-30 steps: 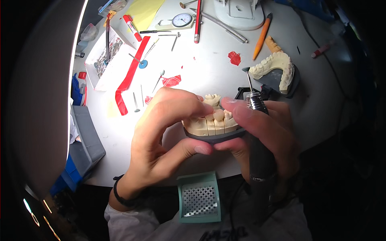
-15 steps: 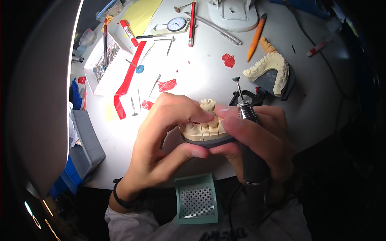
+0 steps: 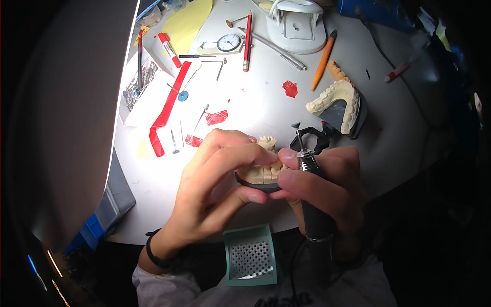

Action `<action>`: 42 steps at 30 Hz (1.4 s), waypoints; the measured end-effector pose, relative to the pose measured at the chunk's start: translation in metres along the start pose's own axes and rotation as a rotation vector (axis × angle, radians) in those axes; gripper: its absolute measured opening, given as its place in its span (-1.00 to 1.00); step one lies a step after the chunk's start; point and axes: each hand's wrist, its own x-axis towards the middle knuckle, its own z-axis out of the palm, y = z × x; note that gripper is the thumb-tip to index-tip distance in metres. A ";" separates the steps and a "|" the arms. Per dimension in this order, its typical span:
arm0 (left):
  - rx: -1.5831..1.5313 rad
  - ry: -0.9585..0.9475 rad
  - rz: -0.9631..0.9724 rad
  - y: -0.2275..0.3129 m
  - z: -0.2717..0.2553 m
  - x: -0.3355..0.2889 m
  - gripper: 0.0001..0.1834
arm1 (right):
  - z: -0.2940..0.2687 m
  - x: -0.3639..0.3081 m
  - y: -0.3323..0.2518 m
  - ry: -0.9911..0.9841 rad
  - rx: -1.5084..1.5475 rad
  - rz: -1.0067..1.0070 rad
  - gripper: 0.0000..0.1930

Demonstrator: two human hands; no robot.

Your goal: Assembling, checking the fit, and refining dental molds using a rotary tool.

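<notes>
Between both hands sits a cream dental model (image 3: 257, 175) on a dark grey base, tilted toward me. My left hand (image 3: 212, 179) is closed around its left side, thumb under the base and fingers over the teeth. My right hand (image 3: 332, 179) grips a black rotary handpiece (image 3: 318, 212) with a silver collar; a small dark disc bur (image 3: 296, 126) points up from it, off the model. The right fingertips also press on the model's right side. Fingers partly hide the teeth under them.
Beyond the hands lie a second dental model (image 3: 343, 102), a black articulator hinge (image 3: 319, 138), an orange pencil-like tool (image 3: 324, 61), red pencil (image 3: 247, 43), dial gauge (image 3: 228, 43), red strip (image 3: 171, 110) and loose burs. A box of burs (image 3: 140, 84) stands left. A green perforated tray (image 3: 250, 258) is nearest me.
The view has shifted, so the table things sit lower in the picture. My left fingers have moved slightly over the teeth; both hands keep their hold on the model and handpiece.
</notes>
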 end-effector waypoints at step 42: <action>-0.200 -0.016 -0.051 -0.012 -0.012 -0.001 -0.55 | 0.005 -0.012 -0.011 -0.122 0.383 0.201 -0.60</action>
